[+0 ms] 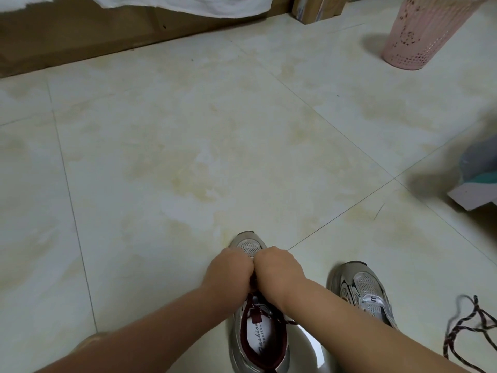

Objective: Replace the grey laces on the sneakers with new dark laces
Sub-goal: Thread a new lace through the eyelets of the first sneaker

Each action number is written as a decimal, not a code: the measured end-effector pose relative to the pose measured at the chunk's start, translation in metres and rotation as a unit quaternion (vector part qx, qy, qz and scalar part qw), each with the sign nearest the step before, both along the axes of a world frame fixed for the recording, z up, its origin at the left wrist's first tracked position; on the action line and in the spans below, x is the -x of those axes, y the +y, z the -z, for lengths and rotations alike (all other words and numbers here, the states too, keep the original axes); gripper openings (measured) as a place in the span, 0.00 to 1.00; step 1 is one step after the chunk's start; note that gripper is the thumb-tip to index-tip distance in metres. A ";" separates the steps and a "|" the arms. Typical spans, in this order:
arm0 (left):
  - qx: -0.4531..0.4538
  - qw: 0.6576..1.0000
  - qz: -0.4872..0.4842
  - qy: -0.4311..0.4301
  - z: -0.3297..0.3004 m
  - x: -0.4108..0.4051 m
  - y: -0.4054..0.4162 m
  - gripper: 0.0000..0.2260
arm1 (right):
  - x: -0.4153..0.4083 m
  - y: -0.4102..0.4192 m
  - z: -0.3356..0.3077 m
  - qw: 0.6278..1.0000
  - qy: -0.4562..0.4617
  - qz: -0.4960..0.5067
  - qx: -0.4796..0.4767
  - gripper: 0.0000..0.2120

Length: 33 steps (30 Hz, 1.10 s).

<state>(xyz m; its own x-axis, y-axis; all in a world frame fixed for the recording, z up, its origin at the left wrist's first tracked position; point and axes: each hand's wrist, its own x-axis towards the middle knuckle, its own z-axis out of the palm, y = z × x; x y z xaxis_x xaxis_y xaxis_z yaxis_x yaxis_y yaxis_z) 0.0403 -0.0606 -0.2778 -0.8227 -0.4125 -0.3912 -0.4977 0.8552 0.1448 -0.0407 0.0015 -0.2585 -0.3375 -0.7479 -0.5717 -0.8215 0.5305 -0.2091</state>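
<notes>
A grey mesh sneaker (248, 244) with a dark red lining stands on the tiled floor at bottom centre, toe pointing away from me. My left hand (228, 270) and my right hand (279, 267) sit side by side over its lacing area, knuckles up and fingers curled down. A dark lace (252, 285) runs from between the hands into the shoe's eyelets, and both hands seem to grip it, though the fingertips are hidden. The second sneaker (363, 289) stands to the right with no lace showing. Another dark patterned lace (462, 327) lies loose on the floor at far right.
A pink perforated basket (427, 30) stands at the top right. Brown wooden furniture (80, 36) with white cloth (188, 4) hanging over it runs along the top left. A grey and teal object (478, 162) on a white board (470, 196) sits at the right edge.
</notes>
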 end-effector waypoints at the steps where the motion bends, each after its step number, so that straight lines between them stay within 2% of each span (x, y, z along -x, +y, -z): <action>1: -0.007 1.000 0.007 -0.010 0.000 0.001 -0.001 0.09 | -0.001 -0.002 0.000 1.000 -0.005 -0.003 -0.003 0.09; 3: -0.033 0.999 0.016 -0.016 0.000 0.000 -0.002 0.09 | 0.002 -0.002 0.001 1.000 -0.021 -0.018 -0.005 0.07; 6: -0.139 0.990 -0.032 0.007 0.006 -0.011 -0.004 0.14 | 0.015 0.008 0.007 0.997 -0.078 0.003 0.008 0.13; 7: -0.192 0.979 -0.065 0.024 0.009 -0.016 -0.003 0.16 | 0.019 0.014 0.011 0.993 -0.114 0.025 0.016 0.13; 9: -0.272 0.954 -0.116 0.057 0.016 -0.023 -0.002 0.11 | 0.024 0.025 0.015 0.984 -0.165 0.062 0.035 0.14; 11: -0.317 0.930 -0.168 0.080 0.021 -0.031 -0.001 0.15 | 0.025 0.032 0.017 0.971 -0.207 0.107 0.053 0.15; 13: -0.361 0.889 -0.261 0.103 0.028 -0.040 0.001 0.15 | 0.024 0.038 0.023 0.943 -0.262 0.185 0.087 0.13; 16: -0.472 0.770 -0.402 0.154 0.035 -0.049 0.005 0.13 | 0.025 0.045 0.029 0.878 -0.363 0.290 0.114 0.09; 17: -0.475 0.760 -0.414 0.161 0.035 -0.049 0.006 0.12 | 0.025 0.045 0.031 0.877 -0.364 0.292 0.117 0.08; 18: -0.458 0.774 -0.403 0.170 0.035 -0.049 0.006 0.13 | 0.025 0.043 0.032 0.882 -0.354 0.286 0.120 0.09; 23: -0.312 0.902 -0.248 0.169 0.025 -0.035 0.005 0.11 | 0.017 0.024 0.016 0.954 -0.204 0.183 0.118 0.13; 24: -0.293 0.913 -0.229 0.164 0.022 -0.033 0.005 0.11 | 0.015 0.021 0.015 0.965 -0.179 0.158 0.106 0.14; 26: -0.295 0.913 -0.231 0.164 0.018 -0.028 0.005 0.12 | 0.013 0.015 0.016 0.981 -0.132 0.116 0.083 0.16; 28: -0.332 0.885 -0.284 0.162 0.018 -0.025 0.004 0.13 | 0.015 0.011 0.017 0.985 -0.117 0.105 0.077 0.16; 31: -0.432 0.790 -0.403 0.164 0.019 -0.028 0.000 0.12 | 0.020 0.014 0.022 0.970 -0.163 0.162 0.084 0.15; 33: -0.491 0.738 -0.437 0.153 0.020 -0.031 0.000 0.10 | 0.023 0.020 0.027 0.936 -0.230 0.247 0.102 0.14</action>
<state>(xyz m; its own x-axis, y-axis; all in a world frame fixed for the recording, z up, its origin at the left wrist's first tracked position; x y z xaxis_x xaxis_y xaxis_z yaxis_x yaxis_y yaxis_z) 0.0715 -0.0602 -0.2976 -0.5213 -0.4799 -0.7057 -0.6127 -0.3652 0.7009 -0.0639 0.0218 -0.2857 -0.4247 -0.6746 -0.6038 -0.2850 0.7326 -0.6181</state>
